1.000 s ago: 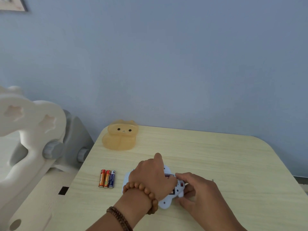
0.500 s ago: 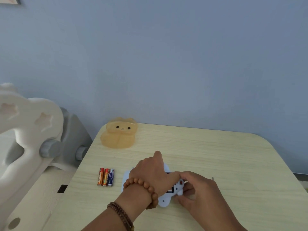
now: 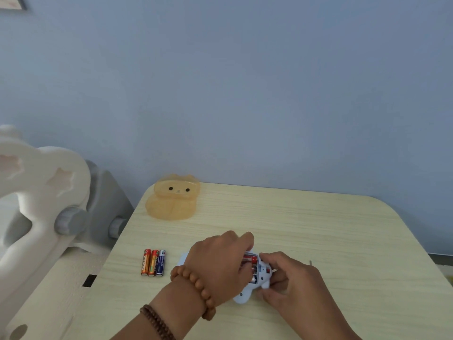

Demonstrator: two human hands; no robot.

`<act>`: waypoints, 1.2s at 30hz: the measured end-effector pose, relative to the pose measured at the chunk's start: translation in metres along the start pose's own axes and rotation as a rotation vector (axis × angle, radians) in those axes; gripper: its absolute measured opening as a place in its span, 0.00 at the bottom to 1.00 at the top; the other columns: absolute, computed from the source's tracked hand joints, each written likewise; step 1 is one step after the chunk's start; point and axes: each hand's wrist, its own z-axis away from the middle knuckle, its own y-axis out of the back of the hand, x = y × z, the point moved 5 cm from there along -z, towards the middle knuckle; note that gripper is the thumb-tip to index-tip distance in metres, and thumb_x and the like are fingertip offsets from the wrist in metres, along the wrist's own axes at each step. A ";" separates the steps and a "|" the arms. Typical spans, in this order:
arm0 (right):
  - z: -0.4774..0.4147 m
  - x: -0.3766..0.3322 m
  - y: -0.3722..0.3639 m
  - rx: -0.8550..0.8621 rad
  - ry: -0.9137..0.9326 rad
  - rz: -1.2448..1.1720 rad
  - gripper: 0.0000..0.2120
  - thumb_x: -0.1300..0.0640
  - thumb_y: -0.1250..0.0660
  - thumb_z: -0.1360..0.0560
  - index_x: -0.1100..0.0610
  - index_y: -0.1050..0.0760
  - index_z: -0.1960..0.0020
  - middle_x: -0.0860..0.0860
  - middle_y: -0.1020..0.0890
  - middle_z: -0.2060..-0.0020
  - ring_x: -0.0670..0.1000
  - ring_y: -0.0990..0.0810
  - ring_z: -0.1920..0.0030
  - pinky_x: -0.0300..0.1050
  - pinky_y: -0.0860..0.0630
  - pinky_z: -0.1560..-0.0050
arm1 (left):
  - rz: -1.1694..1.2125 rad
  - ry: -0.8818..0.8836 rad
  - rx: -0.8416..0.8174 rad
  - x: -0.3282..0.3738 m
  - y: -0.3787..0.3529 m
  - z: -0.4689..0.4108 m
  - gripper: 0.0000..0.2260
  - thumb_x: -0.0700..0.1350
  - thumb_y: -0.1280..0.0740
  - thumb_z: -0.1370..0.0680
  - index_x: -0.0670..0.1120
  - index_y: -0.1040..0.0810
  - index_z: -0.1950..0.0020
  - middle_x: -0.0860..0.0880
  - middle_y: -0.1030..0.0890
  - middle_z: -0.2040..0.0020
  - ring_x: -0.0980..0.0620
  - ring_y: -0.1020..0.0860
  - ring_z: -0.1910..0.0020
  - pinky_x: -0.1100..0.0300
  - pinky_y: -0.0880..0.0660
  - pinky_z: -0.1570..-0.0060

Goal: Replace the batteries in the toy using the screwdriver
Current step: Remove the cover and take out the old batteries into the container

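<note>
Spare batteries (image 3: 153,263): 3 are lying side by side on the table (image 3: 331,229), at 9 o'clock from the toy.
Left hand (image 3: 218,263): curling over the toy's left side, fingertips reaching into the open battery bay; whether it is pinching a cell, I cannot tell.
Toy (image 3: 255,278): white, lying between both hands with red cells showing.
Right hand (image 3: 291,280): gripping the toy's right edge with closed fingers.

on the table (image 3: 318,222), three batteries (image 3: 153,263) lie left of the toy (image 3: 255,278); a cover (image 3: 172,197) sits behind them.
</note>
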 end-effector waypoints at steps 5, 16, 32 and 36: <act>0.002 0.000 0.001 0.002 -0.013 -0.012 0.26 0.66 0.24 0.34 0.42 0.19 0.43 0.35 0.15 0.56 0.40 0.14 0.58 0.38 0.18 0.53 | -0.020 0.006 -0.040 -0.008 0.000 -0.006 0.14 0.61 0.36 0.25 0.59 0.28 0.42 0.60 0.26 0.40 0.53 0.22 0.50 0.56 0.25 0.52; 0.000 0.001 0.000 0.010 -0.002 -0.002 0.24 0.62 0.23 0.33 0.42 0.20 0.42 0.41 0.13 0.56 0.38 0.15 0.57 0.37 0.19 0.53 | -0.156 -0.281 0.204 0.002 -0.004 -0.010 0.08 0.50 0.36 0.27 0.54 0.18 0.59 0.57 0.21 0.59 0.56 0.25 0.60 0.62 0.31 0.76; -0.004 0.003 -0.002 -0.015 -0.010 -0.009 0.27 0.62 0.21 0.35 0.37 0.22 0.45 0.32 0.16 0.56 0.40 0.14 0.59 0.35 0.19 0.52 | 1.027 0.328 0.158 -0.042 0.020 -0.012 0.22 0.33 0.24 0.30 0.51 0.21 0.40 0.44 0.17 0.51 0.51 0.14 0.56 0.59 0.18 0.53; -0.007 0.002 -0.001 -0.015 -0.005 -0.027 0.29 0.61 0.21 0.36 0.31 0.25 0.49 0.30 0.17 0.55 0.39 0.14 0.58 0.36 0.19 0.50 | 0.931 0.295 0.141 -0.064 0.040 -0.012 0.24 0.30 0.24 0.32 0.50 0.21 0.40 0.43 0.16 0.52 0.48 0.14 0.55 0.60 0.18 0.53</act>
